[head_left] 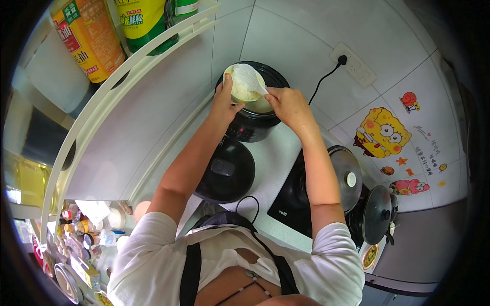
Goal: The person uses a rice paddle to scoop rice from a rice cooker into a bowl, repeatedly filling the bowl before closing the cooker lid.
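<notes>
My left hand (225,104) grips a pale green bowl (247,100), its thumb over the near left rim. White rice (242,92) lies in the bowl. The handle of a white rice paddle (248,77) is in my right hand (289,108), and its blade rests over the rice. Both hands are above an open black rice cooker (248,133), whose inside is mostly hidden by the bowl and hands. A round black lid (225,171) with a raised handle lies on the counter just nearer to me.
To the right, a glass-lidded pot (345,177) stands by a black cooktop (291,206), with another lidded pan (376,214) beyond. A white rack (109,97) with bottles (88,41) curves along the left. A plug (342,60) sits in the wall socket. Jars crowd the lower left.
</notes>
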Motion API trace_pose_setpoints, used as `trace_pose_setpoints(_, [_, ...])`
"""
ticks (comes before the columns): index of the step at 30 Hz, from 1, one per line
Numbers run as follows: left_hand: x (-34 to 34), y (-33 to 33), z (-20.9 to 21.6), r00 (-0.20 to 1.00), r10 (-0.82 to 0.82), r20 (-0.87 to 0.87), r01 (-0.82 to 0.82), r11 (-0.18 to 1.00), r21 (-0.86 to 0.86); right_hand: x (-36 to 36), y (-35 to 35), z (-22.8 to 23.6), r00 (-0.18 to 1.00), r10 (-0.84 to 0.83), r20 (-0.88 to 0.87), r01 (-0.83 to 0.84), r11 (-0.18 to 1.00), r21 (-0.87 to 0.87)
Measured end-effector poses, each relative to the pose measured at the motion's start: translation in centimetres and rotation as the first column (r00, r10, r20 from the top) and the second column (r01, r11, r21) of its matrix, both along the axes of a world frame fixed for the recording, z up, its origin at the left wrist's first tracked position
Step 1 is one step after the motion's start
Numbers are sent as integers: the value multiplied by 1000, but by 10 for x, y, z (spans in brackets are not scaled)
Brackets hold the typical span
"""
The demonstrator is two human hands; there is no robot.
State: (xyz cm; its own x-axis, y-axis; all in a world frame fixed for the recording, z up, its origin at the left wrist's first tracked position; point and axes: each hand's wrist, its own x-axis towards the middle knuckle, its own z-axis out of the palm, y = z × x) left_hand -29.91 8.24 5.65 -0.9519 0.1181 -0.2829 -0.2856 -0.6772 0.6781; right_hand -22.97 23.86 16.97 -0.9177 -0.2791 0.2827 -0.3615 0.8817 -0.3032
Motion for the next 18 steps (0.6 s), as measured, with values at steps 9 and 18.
trace_pose_setpoints(9, [2, -6, 4, 1000, -9, 12, 9, 1000, -9, -2, 7, 13, 991, -44, 124, 50, 998, -45])
trace_pose_setpoints(18, [8, -3, 13, 999, -20, 40, 17, 998, 65, -8, 13, 11, 976, -159, -146, 186, 962, 198])
